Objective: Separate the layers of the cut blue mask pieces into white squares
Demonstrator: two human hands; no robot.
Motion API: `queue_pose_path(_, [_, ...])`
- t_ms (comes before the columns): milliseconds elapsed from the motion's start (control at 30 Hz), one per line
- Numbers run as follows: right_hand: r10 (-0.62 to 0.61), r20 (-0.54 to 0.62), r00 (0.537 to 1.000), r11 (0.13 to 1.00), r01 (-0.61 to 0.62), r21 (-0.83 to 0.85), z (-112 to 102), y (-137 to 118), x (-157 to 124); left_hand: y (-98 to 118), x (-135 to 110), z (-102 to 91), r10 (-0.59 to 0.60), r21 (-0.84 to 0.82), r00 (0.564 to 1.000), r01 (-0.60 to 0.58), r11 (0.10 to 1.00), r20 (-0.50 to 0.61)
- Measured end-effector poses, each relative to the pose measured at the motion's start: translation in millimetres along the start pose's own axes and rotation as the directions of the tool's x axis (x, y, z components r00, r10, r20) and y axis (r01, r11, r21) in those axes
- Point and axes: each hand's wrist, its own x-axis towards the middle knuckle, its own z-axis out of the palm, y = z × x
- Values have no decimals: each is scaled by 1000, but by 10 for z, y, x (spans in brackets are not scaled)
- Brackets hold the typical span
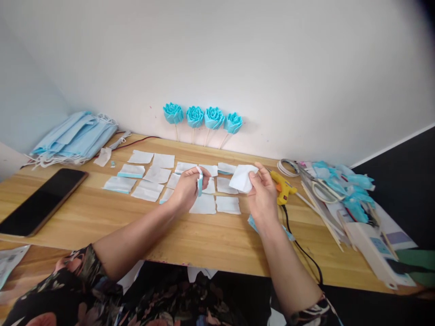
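My left hand (pixel 190 186) is closed on a narrow blue-and-white folded strip (pixel 200 182), which points upward from the fingers. Between thumb and fingers of my right hand (pixel 263 192) is a white fabric square (pixel 242 178), raised above the table. Under and around both hands lie several white rectangular pieces, some with blue folded edges, such as a white piece (pixel 147 191) at left and another white piece (pixel 228 205) between the hands. A blue scrap (pixel 253 222) lies partly hidden beneath my right wrist.
Several blue fabric roses (pixel 214 117) on sticks lean against the wall. A stack of blue face masks (pixel 76 136) and a phone (pixel 42 201) are at left. At right are a yellow glue gun (pixel 282 188) with its cord, scissors (pixel 324 191), a tape roll (pixel 287 167) and blue scraps (pixel 356 194).
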Motion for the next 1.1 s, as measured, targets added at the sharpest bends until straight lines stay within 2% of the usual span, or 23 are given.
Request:
queue_pose_path(133, [-25,50,998,997,28,-69,-6,7,-13,73,-54,27,0,90,990,-13,996,139])
queue_pose_path(333, [-35,174,984,990,59,-132,26,28,-84,30,-133,105,-174,358,936,56,932,307])
queue_pose_path(400, [-17,209,978,982,55,-182,42,35,-108,6,-145,125,-189,372,935,67,926,301])
queue_pose_path(500, [5,258,966,976,51,-211,58,33,-132,-18,-135,123,-178,331,961,101,938,213])
queue_pose_path(600, [0,313,950,983,57,-173,48,14,-133,-29,-108,88,-103,380,980,31,924,171])
queue_pose_path(700, [-22,379,925,974,105,-199,14,-5,-119,-19,-102,50,46,561,970,-176,809,237])
queue_pose_path(767, [-53,411,910,944,180,-276,-12,-13,-108,-3,-112,33,144,676,947,-307,670,287])
queue_pose_path(833, [-115,432,895,882,291,-370,-32,-25,-101,17,-124,22,233,755,921,-389,528,311])
queue_pose_path(867, [-157,452,878,836,362,-413,-37,-36,-99,27,-126,16,273,780,908,-413,469,316])
queue_pose_path(933, [-253,525,813,727,518,-451,-37,-68,-101,44,-123,5,325,805,891,-435,404,318])
queue_pose_path(1033, [-379,637,671,590,706,-391,-17,-124,-115,58,-100,-17,344,802,892,-426,419,294])
queue_pose_path(1100, [-426,664,614,540,762,-358,-3,-147,-127,59,-83,-33,337,787,896,-423,449,289])
